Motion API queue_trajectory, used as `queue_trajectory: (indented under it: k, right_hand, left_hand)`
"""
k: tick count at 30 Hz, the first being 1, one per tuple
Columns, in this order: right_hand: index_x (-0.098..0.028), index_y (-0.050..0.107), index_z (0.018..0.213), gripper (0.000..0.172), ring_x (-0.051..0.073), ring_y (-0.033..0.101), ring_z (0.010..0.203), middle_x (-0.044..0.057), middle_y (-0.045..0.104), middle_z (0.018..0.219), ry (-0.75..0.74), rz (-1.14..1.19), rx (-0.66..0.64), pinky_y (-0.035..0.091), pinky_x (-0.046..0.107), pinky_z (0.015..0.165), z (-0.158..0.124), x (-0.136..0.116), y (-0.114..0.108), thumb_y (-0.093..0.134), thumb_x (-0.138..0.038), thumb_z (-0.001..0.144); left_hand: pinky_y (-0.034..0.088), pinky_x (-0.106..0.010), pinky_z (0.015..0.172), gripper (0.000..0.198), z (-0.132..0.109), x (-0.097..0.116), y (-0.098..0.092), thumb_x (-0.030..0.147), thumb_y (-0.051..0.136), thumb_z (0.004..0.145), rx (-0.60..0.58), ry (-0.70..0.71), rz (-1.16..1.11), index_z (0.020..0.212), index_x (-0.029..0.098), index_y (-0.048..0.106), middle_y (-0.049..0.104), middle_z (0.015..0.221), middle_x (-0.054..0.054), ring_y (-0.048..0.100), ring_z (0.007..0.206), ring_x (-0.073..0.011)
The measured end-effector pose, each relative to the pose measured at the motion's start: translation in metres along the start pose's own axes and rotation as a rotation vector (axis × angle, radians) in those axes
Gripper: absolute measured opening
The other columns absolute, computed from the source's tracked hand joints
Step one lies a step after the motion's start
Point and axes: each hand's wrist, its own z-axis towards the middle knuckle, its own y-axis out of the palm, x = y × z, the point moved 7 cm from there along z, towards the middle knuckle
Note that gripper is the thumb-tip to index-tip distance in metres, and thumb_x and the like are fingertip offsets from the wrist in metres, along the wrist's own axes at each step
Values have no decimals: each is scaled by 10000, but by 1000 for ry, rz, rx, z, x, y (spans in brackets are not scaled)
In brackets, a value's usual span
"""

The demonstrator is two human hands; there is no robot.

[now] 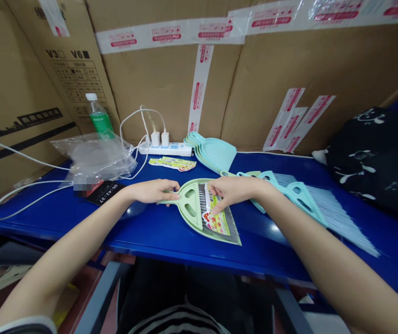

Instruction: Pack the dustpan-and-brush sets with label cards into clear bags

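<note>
A light green dustpan (181, 218) lies near the front of the table, with a small green hand brush (190, 202) resting in it, its grey bristles pointing right. My left hand (152, 191) is closed around their handles at the left end. A yellow printed label card (221, 222) lies across the bristles. My right hand (231, 191) is on the card, fingers curled at its upper end and thumb against its face. Just behind are stacked dustpans (218, 153), light blue on top. Blue hand brushes (303, 199) with pale bristles lie to the right, partly behind my right arm.
More yellow label cards (173, 163) lie in front of a white power strip (181, 149) with chargers and cables. At left are a clear plastic bag (92, 155), a green-labelled bottle (100, 121) and a phone (104, 192). A black patterned fabric item (376, 157) sits at right. Cardboard (164, 79) walls the back.
</note>
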Motion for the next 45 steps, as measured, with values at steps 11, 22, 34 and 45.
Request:
queue_trajectory:
  k: [11,22,34,45]
  right_hand:
    - [-233,348,645,434,128,387,602,-42,436,655,-47,2,-9,266,270,559,-3,-7,-2,700,-486,654]
    - [-236,349,655,551,131,379,609,-46,421,645,-75,-23,-72,271,277,545,-2,-8,6,702,-650,567]
    - [-233,313,627,585,112,352,578,-55,392,617,-67,-80,-89,216,274,522,-3,-12,8,695,-672,575]
    - [-237,289,608,619,112,341,570,-54,380,600,-51,-120,-67,211,282,520,-2,-12,9,713,-683,541]
  left_hand:
    - [367,-223,540,383,1,0,0,553,470,868,-2,-2,2,875,172,516,559,695,24,465,555,-88]
    - [373,-217,539,324,0,0,0,491,470,890,9,-1,16,892,172,520,571,701,22,474,559,-87]
    - [366,-215,544,319,0,1,0,490,471,890,4,7,6,880,174,513,570,692,26,465,554,-83]
    - [361,-209,539,370,-1,1,0,546,468,879,6,-5,-4,864,178,500,559,693,32,455,550,-78]
